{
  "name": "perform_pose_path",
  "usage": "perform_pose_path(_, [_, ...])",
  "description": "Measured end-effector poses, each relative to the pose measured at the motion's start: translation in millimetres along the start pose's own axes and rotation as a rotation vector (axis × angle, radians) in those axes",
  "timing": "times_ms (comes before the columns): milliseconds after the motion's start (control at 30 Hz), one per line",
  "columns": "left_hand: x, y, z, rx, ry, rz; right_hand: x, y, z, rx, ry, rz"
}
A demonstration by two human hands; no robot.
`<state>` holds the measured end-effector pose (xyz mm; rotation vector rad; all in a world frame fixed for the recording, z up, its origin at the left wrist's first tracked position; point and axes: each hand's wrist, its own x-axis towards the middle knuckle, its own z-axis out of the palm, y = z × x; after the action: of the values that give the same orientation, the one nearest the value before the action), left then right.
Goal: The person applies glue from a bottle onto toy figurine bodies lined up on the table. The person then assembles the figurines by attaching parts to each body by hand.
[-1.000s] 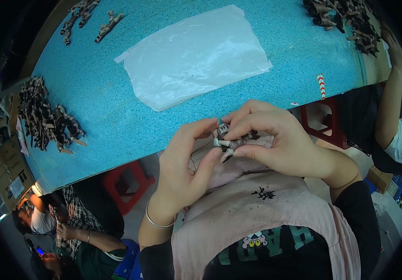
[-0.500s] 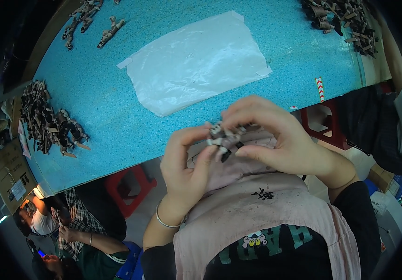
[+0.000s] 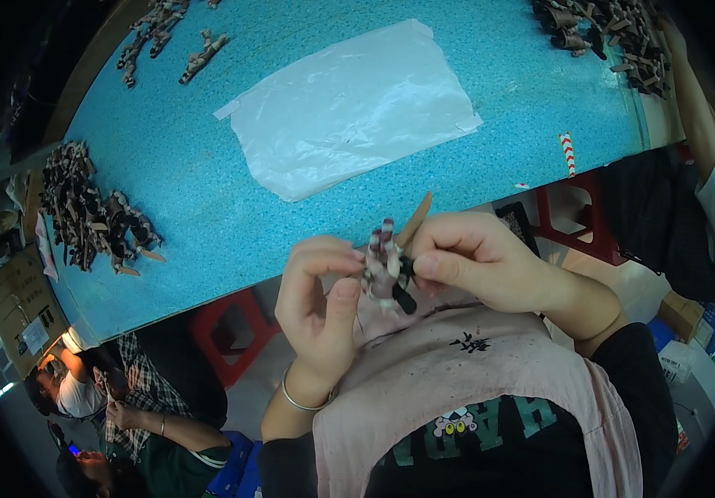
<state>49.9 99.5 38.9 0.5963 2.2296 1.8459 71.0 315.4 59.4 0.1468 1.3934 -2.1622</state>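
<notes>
A small toy figure (image 3: 382,272), pale grey and brown with dark parts and a long tan blade-like piece (image 3: 418,217), is held over my lap just off the table's near edge. My right hand (image 3: 478,259) pinches its dark part between thumb and fingers. On its other side, my left hand (image 3: 322,290) has curled fingers, with the fingertips at the figure's edge; the thumb stands a little apart from it. Motion smears the figure's details. A silver bangle circles my left wrist.
On the blue table (image 3: 183,166) lies a white plastic sheet (image 3: 357,108), taped at corners. Heaps of similar figures (image 3: 84,207) sit at left, far left and far right (image 3: 623,41). One single figure (image 3: 202,56) lies apart. Red stools (image 3: 233,332) stand below; co-workers sit at both sides.
The figure has been turned, so its legs and the tan piece now point up and away. My right hand has shifted lower, pinching its side; my left thumb has come off it.
</notes>
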Motion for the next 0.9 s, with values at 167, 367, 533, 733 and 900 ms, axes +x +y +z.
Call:
perform_pose_path(167, [12, 5, 3, -0.746, -0.154, -0.362, 2, 5, 1, -0.220, -0.122, -0.144])
perform_pose_path(367, [5, -1, 4, -0.724, -0.265, -0.350, -1, 11, -4, -0.362, -0.140, -0.214])
perform_pose_path(533, [6, 6, 10, -0.677, -0.222, -0.386, -1, 11, -8, -0.349, -0.122, -0.127])
perform_pose_path(733, [5, 18, 19, -0.576, 0.068, -0.247, 5, 6, 4, -0.440, -0.019, -0.274])
perform_pose_path(900, [3, 16, 6, -0.385, -0.054, -0.249, 5, 2, 4, -0.467, 0.009, -0.310])
